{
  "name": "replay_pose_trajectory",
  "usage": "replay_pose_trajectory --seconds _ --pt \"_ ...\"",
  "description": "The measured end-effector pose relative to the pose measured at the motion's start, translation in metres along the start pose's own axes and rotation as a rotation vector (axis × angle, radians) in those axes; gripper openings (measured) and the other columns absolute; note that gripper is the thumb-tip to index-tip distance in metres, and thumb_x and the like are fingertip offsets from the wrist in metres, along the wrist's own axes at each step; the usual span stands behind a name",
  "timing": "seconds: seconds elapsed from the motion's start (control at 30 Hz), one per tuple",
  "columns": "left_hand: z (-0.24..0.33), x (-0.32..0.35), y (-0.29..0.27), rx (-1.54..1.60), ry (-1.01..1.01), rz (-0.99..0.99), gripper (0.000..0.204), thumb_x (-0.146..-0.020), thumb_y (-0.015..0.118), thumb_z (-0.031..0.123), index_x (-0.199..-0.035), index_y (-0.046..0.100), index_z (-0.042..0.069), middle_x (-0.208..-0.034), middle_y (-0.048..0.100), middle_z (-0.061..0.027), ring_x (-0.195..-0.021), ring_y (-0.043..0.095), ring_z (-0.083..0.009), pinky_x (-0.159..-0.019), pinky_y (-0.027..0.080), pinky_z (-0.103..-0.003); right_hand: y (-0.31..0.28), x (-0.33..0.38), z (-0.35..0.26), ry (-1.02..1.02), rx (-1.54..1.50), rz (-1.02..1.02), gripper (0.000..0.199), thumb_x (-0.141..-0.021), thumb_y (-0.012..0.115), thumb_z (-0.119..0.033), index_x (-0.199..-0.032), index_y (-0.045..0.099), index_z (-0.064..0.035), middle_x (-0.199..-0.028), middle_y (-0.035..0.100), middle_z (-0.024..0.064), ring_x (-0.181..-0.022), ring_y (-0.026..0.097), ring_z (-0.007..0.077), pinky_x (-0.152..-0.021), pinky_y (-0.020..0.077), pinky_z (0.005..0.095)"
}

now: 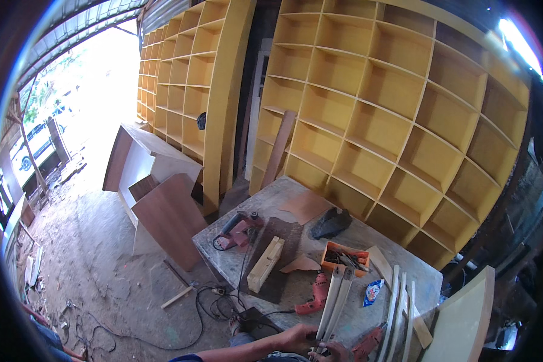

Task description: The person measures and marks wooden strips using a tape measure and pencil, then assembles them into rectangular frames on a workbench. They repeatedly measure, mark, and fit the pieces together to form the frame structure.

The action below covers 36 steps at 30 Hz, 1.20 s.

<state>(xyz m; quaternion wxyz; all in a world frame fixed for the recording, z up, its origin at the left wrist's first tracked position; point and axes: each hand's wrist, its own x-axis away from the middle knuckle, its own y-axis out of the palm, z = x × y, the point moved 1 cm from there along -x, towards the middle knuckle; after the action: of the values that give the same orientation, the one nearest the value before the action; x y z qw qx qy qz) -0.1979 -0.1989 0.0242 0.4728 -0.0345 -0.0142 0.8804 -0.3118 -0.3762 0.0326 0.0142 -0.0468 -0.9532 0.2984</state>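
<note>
At the near edge of the workbench (pixel 295 199), my left hand (pixel 298 336) is closed around the near ends of two pale wooden strips (pixel 338 292). The strips lie side by side and point away across the bench. My right hand (pixel 339 352) sits right beside it at the strips' ends. The bottom edge of the picture cuts most of it off, so its grip is not clear. One red drill (pixel 314 300) lies just left of the strips. A second red power tool (pixel 368 344) lies just to their right.
The bench holds a red power tool with a cord (pixel 238 230), a wooden block (pixel 265 263), an orange tray of bits (pixel 344 256), a dark cloth (pixel 330 223), a blue packet (pixel 373 292) and several more pale strips (pixel 398 311). Yellow cubby shelves (pixel 392 102) stand behind. A brown cabinet (pixel 163 211) and cables (pixel 211 301) lie left.
</note>
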Motion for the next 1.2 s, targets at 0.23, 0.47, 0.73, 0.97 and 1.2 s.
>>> replay_pose_trajectory --seconds 0.23,0.47,0.73,0.97,1.2 --pt "-0.007 -0.008 0.004 0.062 0.036 -0.044 0.039 -0.1 0.066 0.007 -0.138 0.061 0.001 -0.123 0.072 -0.0104 -0.113 0.063 -0.0136 -0.099 0.052 -0.035 0.0 0.003 0.006 0.04 0.005 -0.005 0.034 -0.078 0.087 -0.03 -0.102 0.078 -0.0074 -0.081 0.074 0.0165 -0.073 0.071 0.0277 -0.069 0.0552 0.0416" --pt "-0.016 -0.016 0.005 0.142 -0.029 -0.051 0.036 -0.102 0.065 0.012 -0.136 0.064 0.003 -0.127 0.071 -0.0101 -0.12 0.063 -0.0176 -0.106 0.049 -0.037 -0.036 -0.004 -0.056 0.143 0.077 -0.084 0.043 -0.083 0.08 -0.043 -0.106 0.077 -0.0078 -0.093 0.075 0.0197 -0.081 0.074 0.0333 -0.074 0.057 0.0446" --pt "0.006 -0.035 -0.027 0.271 0.022 0.197 0.029 -0.101 0.069 0.016 -0.126 0.067 0.001 -0.118 0.071 -0.0061 -0.114 0.063 -0.0148 -0.102 0.05 -0.036 -0.03 -0.005 0.027 0.347 -0.033 0.028 0.07 -0.066 0.097 -0.03 -0.125 0.071 -0.0021 -0.105 0.072 0.0131 -0.086 0.069 0.0202 -0.08 0.0565 0.034" --pt "0.011 -0.032 -0.072 0.632 -0.054 0.523 0.032 -0.106 0.061 0.023 -0.129 0.059 0.001 -0.118 0.071 -0.0143 -0.11 0.069 -0.0265 -0.092 0.059 -0.043 -0.068 -0.006 0.06 0.243 0.143 0.01 0.07 -0.069 0.095 -0.039 -0.128 0.072 -0.0087 -0.118 0.073 0.017 -0.105 0.071 0.0301 -0.093 0.0557 0.0408" --pt "-0.048 -0.056 -0.062 0.715 -0.255 0.58 0.028 -0.107 0.059 0.026 -0.124 0.058 0.003 -0.11 0.07 -0.0125 -0.098 0.07 -0.0247 -0.082 0.059 -0.039 -0.08 0.015 0.082 0.636 0.322 -0.171 0.065 -0.07 0.091 -0.046 -0.125 0.074 -0.0159 -0.115 0.074 0.0187 -0.108 0.071 0.0362 -0.097 0.0545 0.0424"
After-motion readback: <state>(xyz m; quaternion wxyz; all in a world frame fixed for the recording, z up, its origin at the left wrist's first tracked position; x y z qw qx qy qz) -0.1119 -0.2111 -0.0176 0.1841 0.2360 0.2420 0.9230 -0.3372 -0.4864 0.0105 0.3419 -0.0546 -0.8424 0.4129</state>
